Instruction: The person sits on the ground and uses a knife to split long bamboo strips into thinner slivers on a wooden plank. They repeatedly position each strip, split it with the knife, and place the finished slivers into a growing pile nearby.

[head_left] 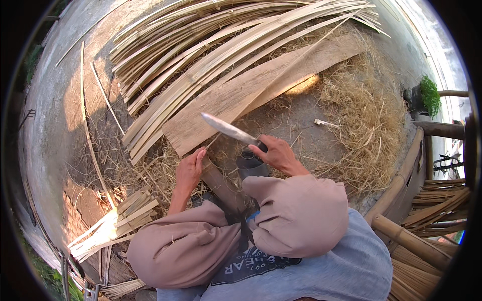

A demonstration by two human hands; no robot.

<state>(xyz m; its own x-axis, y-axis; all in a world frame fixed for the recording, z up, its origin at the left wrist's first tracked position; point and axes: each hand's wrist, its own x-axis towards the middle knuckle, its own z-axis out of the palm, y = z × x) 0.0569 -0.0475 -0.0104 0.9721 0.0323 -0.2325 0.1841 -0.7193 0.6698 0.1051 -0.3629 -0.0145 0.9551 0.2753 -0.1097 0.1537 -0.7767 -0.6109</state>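
Note:
My right hand [279, 154] is closed round the dark handle of a knife [230, 129], whose long pale blade points up and to the left. On the left, the fingers of my left hand [190, 169] pinch the near end of a thin bamboo strip [253, 102]. That strip runs under the knife blade and away to the far right, above a wide wooden board [198, 124]. Whether blade and strip touch, I cannot tell. Below the board, between my hands, lies a thick rounded length that looks like bamboo [221, 184].
Many long split bamboo strips [165, 55] are stacked beyond the board. Curly shavings [359, 120] heap up on the right. Shorter split pieces [120, 218] lie at the lower left. A bamboo rail [401, 175] and a green plant [429, 95] stand at the right.

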